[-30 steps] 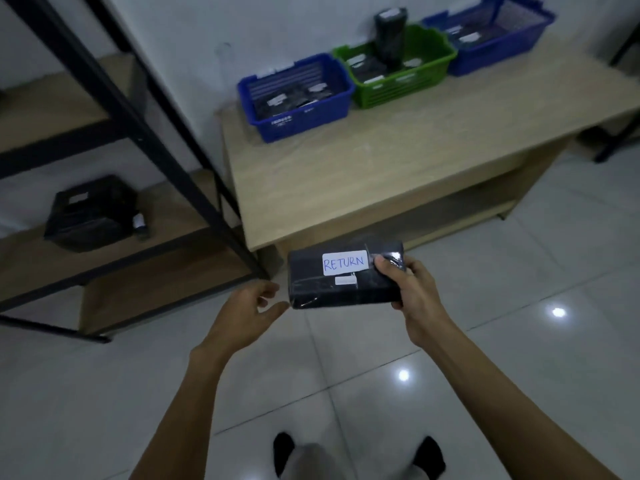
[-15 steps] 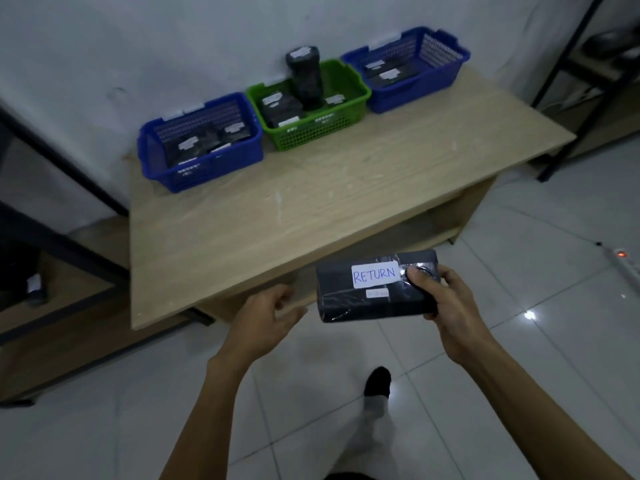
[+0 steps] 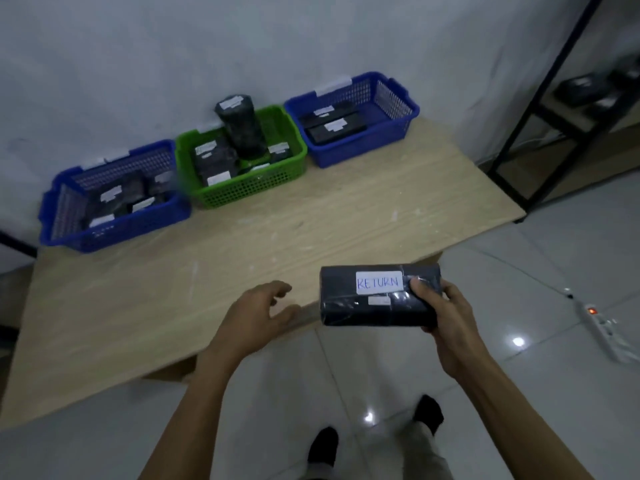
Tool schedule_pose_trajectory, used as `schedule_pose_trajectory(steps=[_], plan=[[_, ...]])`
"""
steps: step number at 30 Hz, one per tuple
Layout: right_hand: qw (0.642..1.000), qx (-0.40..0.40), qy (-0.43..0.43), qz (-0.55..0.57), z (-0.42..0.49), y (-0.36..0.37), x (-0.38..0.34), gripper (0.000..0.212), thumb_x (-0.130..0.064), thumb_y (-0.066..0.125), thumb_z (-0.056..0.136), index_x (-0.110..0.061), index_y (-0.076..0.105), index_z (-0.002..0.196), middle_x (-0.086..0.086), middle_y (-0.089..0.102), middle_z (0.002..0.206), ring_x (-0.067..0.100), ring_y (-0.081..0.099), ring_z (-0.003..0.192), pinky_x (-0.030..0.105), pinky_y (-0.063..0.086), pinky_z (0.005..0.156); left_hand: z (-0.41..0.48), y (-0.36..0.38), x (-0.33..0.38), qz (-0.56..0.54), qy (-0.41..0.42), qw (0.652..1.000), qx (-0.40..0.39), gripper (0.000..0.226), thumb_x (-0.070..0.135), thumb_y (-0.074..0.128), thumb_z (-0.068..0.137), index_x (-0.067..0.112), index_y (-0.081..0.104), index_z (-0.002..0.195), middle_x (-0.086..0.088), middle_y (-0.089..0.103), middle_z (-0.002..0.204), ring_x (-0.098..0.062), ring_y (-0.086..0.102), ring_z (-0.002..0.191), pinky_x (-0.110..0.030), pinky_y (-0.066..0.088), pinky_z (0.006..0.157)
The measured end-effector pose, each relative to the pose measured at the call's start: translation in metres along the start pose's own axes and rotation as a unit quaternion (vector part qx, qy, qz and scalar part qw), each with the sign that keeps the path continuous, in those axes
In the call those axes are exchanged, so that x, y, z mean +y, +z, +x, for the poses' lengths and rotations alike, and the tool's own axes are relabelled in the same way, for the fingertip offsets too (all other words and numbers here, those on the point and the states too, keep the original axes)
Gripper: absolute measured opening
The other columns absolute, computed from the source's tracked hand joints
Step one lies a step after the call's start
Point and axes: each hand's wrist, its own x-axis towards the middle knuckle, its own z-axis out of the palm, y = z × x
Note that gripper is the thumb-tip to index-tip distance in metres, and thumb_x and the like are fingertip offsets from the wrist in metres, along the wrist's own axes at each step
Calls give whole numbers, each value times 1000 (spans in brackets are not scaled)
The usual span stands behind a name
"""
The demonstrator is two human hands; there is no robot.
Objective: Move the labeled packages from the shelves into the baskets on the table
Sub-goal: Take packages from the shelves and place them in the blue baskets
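Observation:
My right hand (image 3: 446,315) grips the right end of a black wrapped package (image 3: 349,301) with a white label reading RETURN, held level over the table's near edge. My left hand (image 3: 254,315) hovers empty just left of it, fingers apart. On the wooden table (image 3: 242,258), against the wall, stand three baskets: a blue basket (image 3: 69,216) at left, a green basket (image 3: 249,190) in the middle with an upright black roll, and a second blue basket (image 3: 391,109) at right. All three hold black labeled packages.
A black metal shelf frame (image 3: 543,98) stands at the right with dark packages (image 3: 585,90) on it. A white power strip (image 3: 604,327) with a lit red switch lies on the tiled floor at right. My feet show below.
I have turned from the left shelf and walked up to the table; it and the baskets now fill the view. The package stays in my right hand, the left hand stays off it.

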Motion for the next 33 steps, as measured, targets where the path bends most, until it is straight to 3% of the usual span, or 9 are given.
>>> schedule_pose_trajectory(steps=[5,9,17,27,33], plan=[[1000,-27,14,-5,76,-33,-51,36,-28,72,78,-16,58,110,2,66,88,13,57,70,27,35,57,44,18,61,-51,-49,996,46,42,44,66,85,25,60,122,12,62,111,-5,59,94,-22,45,75],[998,-51,19,-15,129,-40,-84,29,-28,72,79,-20,59,103,2,67,88,15,57,75,28,35,60,75,33,91,-79,-65,993,56,41,42,67,85,24,60,121,13,62,110,-4,59,94,-21,46,76],[996,-70,29,-44,240,-14,-127,30,-29,72,78,-18,59,103,-1,68,85,15,58,75,30,34,60,181,34,92,-86,-86,991,64,40,45,66,85,24,61,119,12,64,111,-3,60,93,-20,48,78],[991,-70,-4,-110,392,41,-211,44,-32,75,75,-14,59,112,1,68,93,13,60,75,28,36,58,364,15,100,-83,-33,995,50,40,41,67,86,18,63,118,5,66,109,-9,61,92,-25,47,78],[984,-80,-20,-156,470,73,-264,29,-30,76,75,-20,57,94,0,65,84,12,55,67,25,31,51,434,20,108,-74,-20,995,67,35,30,68,87,11,64,115,-4,65,111,-17,58,102,-23,41,83]])
